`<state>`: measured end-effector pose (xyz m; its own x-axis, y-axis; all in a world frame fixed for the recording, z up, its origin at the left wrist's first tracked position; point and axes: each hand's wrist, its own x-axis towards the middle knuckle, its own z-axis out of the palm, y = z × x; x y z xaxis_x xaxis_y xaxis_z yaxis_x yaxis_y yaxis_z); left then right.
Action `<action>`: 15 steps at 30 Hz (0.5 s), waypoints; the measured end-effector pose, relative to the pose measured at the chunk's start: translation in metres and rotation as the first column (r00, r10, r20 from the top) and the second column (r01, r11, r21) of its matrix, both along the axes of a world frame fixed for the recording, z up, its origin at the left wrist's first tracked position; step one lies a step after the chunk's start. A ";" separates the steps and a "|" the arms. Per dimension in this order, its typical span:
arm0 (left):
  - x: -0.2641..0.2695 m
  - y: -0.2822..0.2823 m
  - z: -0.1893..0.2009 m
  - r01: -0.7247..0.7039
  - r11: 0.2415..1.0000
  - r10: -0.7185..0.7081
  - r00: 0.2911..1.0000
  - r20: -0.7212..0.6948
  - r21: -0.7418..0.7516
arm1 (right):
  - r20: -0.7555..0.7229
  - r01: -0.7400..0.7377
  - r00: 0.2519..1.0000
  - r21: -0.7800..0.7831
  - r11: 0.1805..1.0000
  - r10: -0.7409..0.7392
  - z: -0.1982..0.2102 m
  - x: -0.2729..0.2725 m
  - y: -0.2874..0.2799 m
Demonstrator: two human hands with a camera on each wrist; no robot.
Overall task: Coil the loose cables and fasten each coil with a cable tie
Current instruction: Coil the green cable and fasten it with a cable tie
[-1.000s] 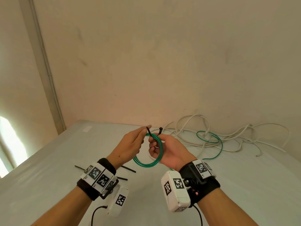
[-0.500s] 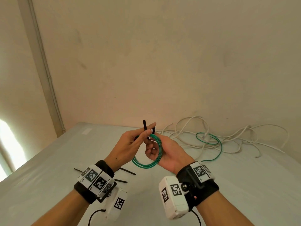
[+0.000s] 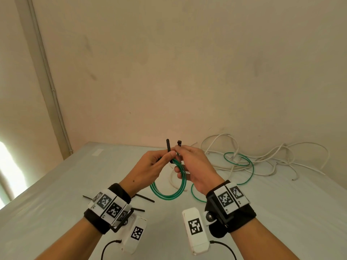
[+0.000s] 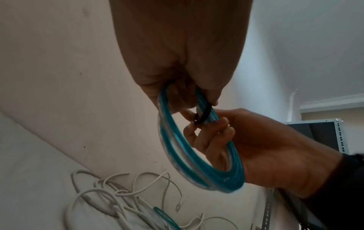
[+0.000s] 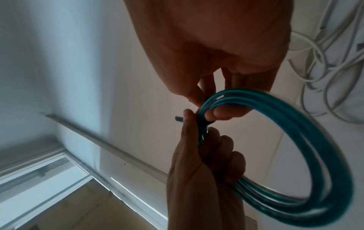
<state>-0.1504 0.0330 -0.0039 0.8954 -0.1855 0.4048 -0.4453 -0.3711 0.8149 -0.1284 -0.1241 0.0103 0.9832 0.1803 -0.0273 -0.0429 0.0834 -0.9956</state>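
Head cam looks forward-down over the bench (image 3: 56,184) toward the wall. Both wrist cams sit close under the palms, apparently tilted upward; all share the green coil (image 3: 169,194).

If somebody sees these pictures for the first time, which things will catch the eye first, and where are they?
First, the green cable coil, held up in mid-air above the table between the left hand and right hand, with a black cable tie wrapped around its top and both ends sticking up. Behind, near the wall, lies a tangle of loose white cables.
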 end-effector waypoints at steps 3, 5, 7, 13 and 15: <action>-0.001 -0.004 0.004 0.052 0.995 -0.049 0.998 -0.034 0.091 | 0.101 0.065 0.993 -0.087 0.994 -0.056 -0.004 -0.001 0.004; -0.004 -0.008 0.007 0.079 0.992 -0.071 0.995 -0.076 0.101 | 0.207 0.134 0.973 -0.126 0.983 -0.106 -0.007 0.001 0.004; -0.005 -0.008 0.008 0.093 0.992 -0.083 0.991 -0.109 0.091 | 0.276 0.157 0.954 -0.136 0.978 -0.115 -0.007 0.003 0.002; -0.002 -0.002 0.006 0.086 0.994 -0.074 0.983 -0.170 0.062 | 0.382 0.169 0.920 -0.175 0.970 -0.091 -0.007 0.005 -0.009; -0.002 -0.001 0.008 0.097 0.993 -0.084 0.980 -0.182 0.062 | 0.401 0.168 0.914 -0.220 0.961 -0.068 -0.008 0.005 -0.009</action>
<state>-0.1521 0.0318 0.0036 0.9305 -0.2912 0.2224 -0.3286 -0.3949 0.8579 -0.1233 -0.1327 0.0023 0.9388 0.0994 0.3299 0.3432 -0.1839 -0.9211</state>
